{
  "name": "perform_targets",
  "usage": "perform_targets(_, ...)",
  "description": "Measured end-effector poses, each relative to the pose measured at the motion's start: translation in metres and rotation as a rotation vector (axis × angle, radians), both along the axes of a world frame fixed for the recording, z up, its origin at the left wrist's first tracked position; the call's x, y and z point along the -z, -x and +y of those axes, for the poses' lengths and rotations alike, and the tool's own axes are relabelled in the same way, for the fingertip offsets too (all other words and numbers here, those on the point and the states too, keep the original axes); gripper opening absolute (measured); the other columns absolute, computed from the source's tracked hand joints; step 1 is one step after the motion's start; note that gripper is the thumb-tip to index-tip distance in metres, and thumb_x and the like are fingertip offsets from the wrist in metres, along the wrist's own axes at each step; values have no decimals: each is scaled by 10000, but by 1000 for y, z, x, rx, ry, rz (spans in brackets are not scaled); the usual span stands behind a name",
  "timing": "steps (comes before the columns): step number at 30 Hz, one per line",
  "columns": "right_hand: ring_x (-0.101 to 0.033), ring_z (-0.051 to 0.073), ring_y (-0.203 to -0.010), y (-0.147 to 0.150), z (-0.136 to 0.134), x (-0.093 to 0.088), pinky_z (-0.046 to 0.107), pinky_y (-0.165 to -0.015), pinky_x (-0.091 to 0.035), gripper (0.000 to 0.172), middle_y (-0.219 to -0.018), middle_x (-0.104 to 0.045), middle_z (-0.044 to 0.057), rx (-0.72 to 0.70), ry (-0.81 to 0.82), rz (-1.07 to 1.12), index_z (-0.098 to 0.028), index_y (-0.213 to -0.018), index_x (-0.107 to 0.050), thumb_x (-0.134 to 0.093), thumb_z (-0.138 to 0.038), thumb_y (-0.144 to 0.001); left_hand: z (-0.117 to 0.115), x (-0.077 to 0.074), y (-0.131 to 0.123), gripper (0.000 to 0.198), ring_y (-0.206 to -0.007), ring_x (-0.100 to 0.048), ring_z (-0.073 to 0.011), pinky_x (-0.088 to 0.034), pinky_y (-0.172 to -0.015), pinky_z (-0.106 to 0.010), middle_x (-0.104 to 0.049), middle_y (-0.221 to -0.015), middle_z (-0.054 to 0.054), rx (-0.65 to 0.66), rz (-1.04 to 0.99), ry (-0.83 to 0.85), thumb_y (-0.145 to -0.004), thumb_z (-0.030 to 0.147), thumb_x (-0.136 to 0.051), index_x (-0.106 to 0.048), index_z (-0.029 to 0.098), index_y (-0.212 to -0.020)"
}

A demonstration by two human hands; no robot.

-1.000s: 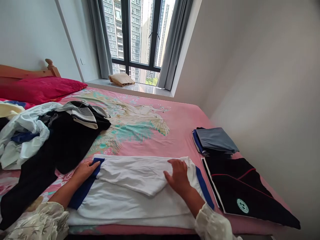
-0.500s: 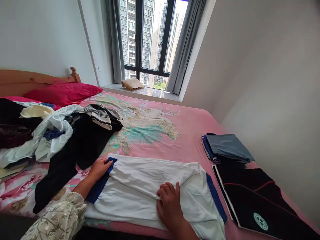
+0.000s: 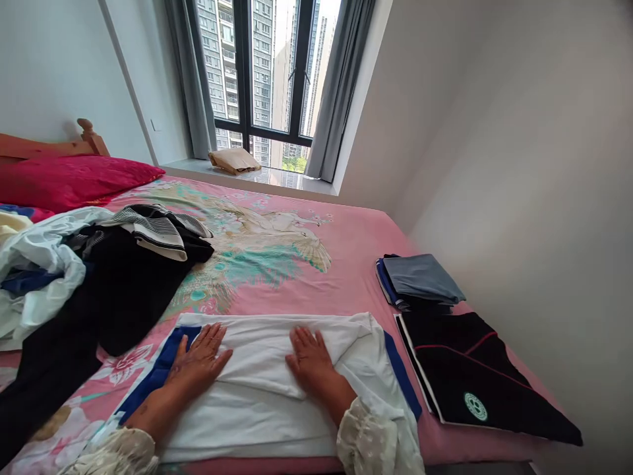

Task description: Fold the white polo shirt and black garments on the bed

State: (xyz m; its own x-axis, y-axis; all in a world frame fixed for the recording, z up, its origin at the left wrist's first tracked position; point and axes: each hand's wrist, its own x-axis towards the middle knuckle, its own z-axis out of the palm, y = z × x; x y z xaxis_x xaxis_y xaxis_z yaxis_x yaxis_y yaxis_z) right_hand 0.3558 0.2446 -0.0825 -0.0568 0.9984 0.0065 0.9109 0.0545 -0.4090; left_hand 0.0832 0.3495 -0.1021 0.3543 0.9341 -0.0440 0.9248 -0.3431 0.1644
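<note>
A white garment with blue edging [image 3: 267,415], partly folded, lies flat along the near side of the bed. My left hand [image 3: 198,359] rests on its left part, fingers spread, beside the blue strip. Farther right, my right hand [image 3: 312,359] lies flat on the white cloth with its fingers out. Neither hand grips anything. Both palms are hidden against the fabric. Just right of the garment is a folded black garment [image 3: 475,369] with red lines and a round pale emblem.
A stack of folded clothes [image 3: 420,277] sits behind the black garment. At left lie loose black clothing [image 3: 123,284] and a crumpled white garment [image 3: 49,251]. A red pillow [image 3: 74,181] is by the headboard. A brown package [image 3: 233,160] lies on the windowsill.
The view has turned right. My left hand has let go of the blue edge and now lies flat on the cloth. My right hand has moved farther from me, its fingers extended.
</note>
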Motion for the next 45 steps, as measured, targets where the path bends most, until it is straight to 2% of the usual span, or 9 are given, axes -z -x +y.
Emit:
perform_targets(5, -302, 272, -1351, -96, -18, 11, 462, -1102, -185, 517, -1450, -380, 135, 462, 24, -171, -128, -1351, -448, -415, -380, -899, 0, 15, 4, 672, -1426, -159, -254, 9, -1126, -550, -269, -1526, -60, 15, 20, -50, -845, 520, -352, -341, 184, -1427)
perform_targets(11, -519, 205, -1080, -157, -36, -4, 282, -936, -355, 395, -1134, -602, 106, 562, -127, -203, -152, -1122, -598, -389, -70, -797, 5, 18, 6, 659, -1418, -187, -258, 1, -1129, -545, -297, -1515, -74, 22, 22, -94, -837, 490, -386, -368, 170, -1413)
perform_targets(16, -528, 233, -977, -162, -34, 2, 297, -824, -391, 293, -1014, -592, 100, 539, -158, -210, -196, -1044, -625, -487, -122, -795, -19, -9, -23, 553, -1375, -289, -315, -46, -1091, -634, -422, -1443, -134, 6, -75, -203, -830, 445, -437, -503, 172, -1306)
perform_targets(20, -530, 227, -960, -161, -34, 2, 315, -844, -396, 187, -992, -588, 108, 532, -208, -195, -177, -936, -620, -445, -192, -873, -83, -32, -94, 541, -1388, -283, -237, -146, -1147, -496, -409, -1463, -55, 460, -223, -226, -813, 436, -500, -480, 261, -1324)
perform_targets(22, -535, 221, -949, -155, -39, -2, 323, -860, -400, 193, -975, -594, 106, 515, -225, -187, -170, -925, -608, -421, -202, -893, -114, -33, -134, 675, -1406, -235, -246, -147, -1151, -508, -310, -1514, -48, 603, -210, -140, -745, 333, -556, -386, 268, -1395)
perform_targets(26, -561, 185, -925, -130, -65, -7, 295, -870, -423, 195, -920, -626, 63, 329, -203, -134, -191, -873, -617, -426, -218, -901, -135, -15, -185, 765, -1398, -253, -249, -220, -1139, -497, -317, -1500, -101, 482, -125, -31, -633, 68, -458, -401, 144, -1392)
perform_targets(32, -289, 217, -1361, -108, -93, -12, 440, -1136, -176, 522, -1460, -375, 80, -54, 34, -57, -199, -1412, -358, -419, -284, -900, -108, 9, -183, 488, -1275, -469, -213, -408, -1063, -400, -520, -1360, -122, 387, -319, -63, -804, 83, -357, -580, 129, -1236)
perform_targets(38, -247, 213, -1381, -116, -59, -11, 394, -1149, -141, 528, -1486, -339, 48, -130, 13, -31, -223, -1418, -365, -397, -391, -918, -101, 9, -169, 373, -1220, -526, -170, -428, -1054, -359, -583, -1308, -40, 347, -651, 29, -901, 283, -386, -610, 247, -1196)
perform_targets(45, -271, 265, -1365, -136, -23, 1, 446, -1145, -72, 515, -1443, -410, 65, 117, -18, -116, -209, -1407, -395, -370, -350, -913, -105, 23, -163, 404, -1284, -455, -200, -364, -1101, -421, -532, -1359, -13, 455, -562, -41, -898, 263, -421, -546, 295, -1280)
